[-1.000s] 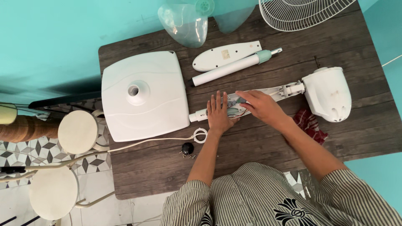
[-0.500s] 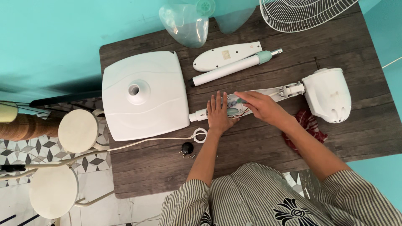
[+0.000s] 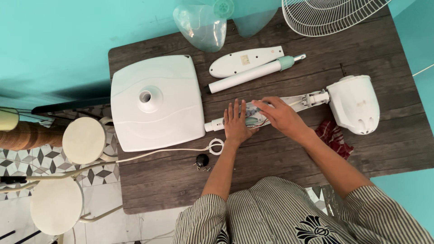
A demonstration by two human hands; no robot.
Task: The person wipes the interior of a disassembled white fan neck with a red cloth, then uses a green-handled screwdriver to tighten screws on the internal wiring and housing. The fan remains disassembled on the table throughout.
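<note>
Dark wood table (image 3: 271, 180), teal wall, tiled floor. Your left hand (image 3: 236, 124) flat, fingers spread, on fan neck (image 3: 289, 101); right hand (image 3: 281, 116) fingers curled in it, grip unclear.

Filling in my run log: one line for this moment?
left hand: flat on opened fan neck | right hand: fingertips in its wiring | base beside

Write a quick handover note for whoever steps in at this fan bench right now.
Left hand: flat on the opened fan neck, steadying it.
Right hand: fingertips in the neck's open wiring cavity.
Neck lies across the table, joined to the motor housing.
Done: neck cover off; base, pole, blade and grille lie apart.
Left: wiring work, then reassembly. Loose screws sit by the black knob.
</note>
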